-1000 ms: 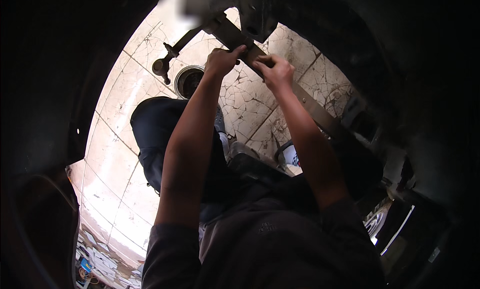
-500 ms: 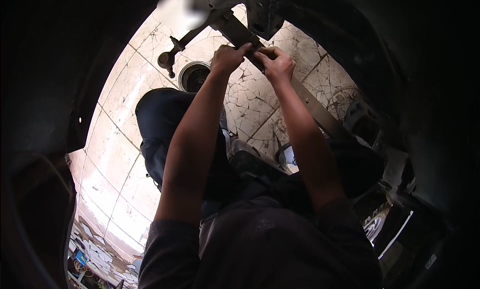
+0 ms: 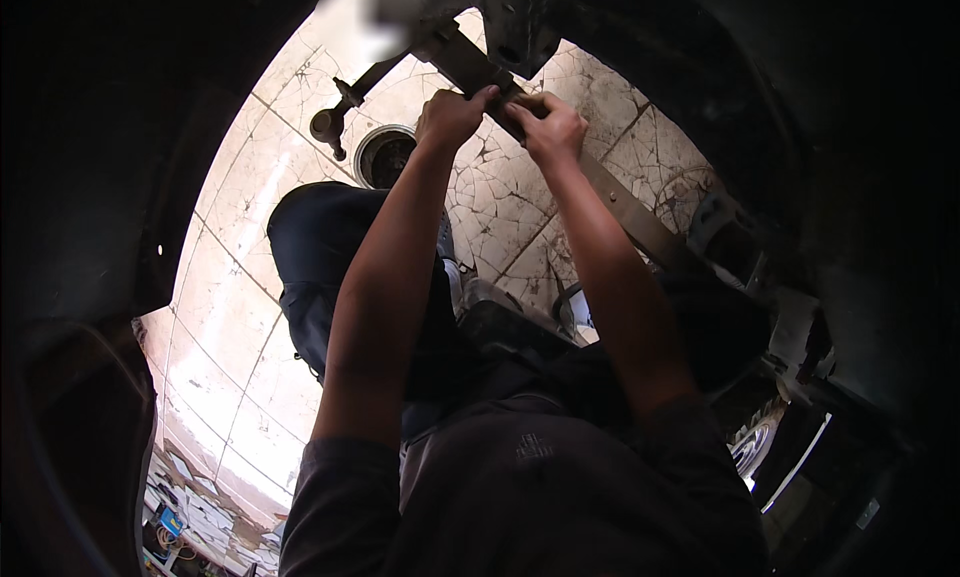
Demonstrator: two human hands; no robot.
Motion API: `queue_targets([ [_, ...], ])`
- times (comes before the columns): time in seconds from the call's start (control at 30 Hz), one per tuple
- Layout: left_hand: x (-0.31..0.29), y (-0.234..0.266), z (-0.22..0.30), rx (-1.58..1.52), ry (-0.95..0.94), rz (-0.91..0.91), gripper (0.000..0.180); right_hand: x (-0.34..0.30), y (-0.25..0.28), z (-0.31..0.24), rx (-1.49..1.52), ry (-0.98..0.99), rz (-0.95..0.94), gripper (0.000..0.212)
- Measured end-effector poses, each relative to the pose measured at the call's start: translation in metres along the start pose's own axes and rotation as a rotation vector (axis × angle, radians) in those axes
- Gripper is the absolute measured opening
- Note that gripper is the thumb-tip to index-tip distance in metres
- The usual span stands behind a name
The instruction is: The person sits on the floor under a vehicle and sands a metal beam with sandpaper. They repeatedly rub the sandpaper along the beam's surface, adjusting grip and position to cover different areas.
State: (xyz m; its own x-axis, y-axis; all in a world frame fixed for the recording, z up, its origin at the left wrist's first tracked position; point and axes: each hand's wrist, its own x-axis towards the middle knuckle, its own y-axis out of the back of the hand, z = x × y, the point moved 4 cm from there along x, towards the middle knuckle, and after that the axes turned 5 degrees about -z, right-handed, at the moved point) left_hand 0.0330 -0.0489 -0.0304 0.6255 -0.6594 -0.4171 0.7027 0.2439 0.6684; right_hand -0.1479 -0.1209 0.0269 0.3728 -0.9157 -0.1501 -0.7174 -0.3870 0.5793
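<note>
A long flat dark leaf spring [image 3: 622,199] runs diagonally from the top middle down to the right, beneath a vehicle. My left hand [image 3: 453,117] is closed at the left edge of its upper part, the thumb pressed on the metal. Just to the right, my right hand [image 3: 552,127] has bent fingers closed on the opposite edge. The two hands nearly meet across the spring. Any small part between the fingertips is hidden. Above them, a dark metal bracket [image 3: 515,37] hangs close to the spring.
A rod with a ball joint [image 3: 325,125] sticks out left of my hands. Below it, a round metal container [image 3: 383,157] stands on the cracked tile floor [image 3: 235,267]. Dark vehicle body panels surround the view. Toothed and silvery parts [image 3: 755,447] show at lower right.
The view has shifted slightly. Both hands stay at the same place on the leaf spring, with only slight finger movement.
</note>
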Motion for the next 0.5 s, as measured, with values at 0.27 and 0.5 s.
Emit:
queue_targets([
  [0.27, -0.014, 0.014, 0.004, -0.133, -0.010, -0.173, 0.076, -0.031, 0.032, 0.033, 0.072, -0.024, -0.024, 0.023],
  [0.5, -0.003, 0.003, 0.001, -0.027, 0.003, -0.037, 0.077, -0.018, 0.017, 0.047, 0.034, 0.042, 0.034, 0.025],
])
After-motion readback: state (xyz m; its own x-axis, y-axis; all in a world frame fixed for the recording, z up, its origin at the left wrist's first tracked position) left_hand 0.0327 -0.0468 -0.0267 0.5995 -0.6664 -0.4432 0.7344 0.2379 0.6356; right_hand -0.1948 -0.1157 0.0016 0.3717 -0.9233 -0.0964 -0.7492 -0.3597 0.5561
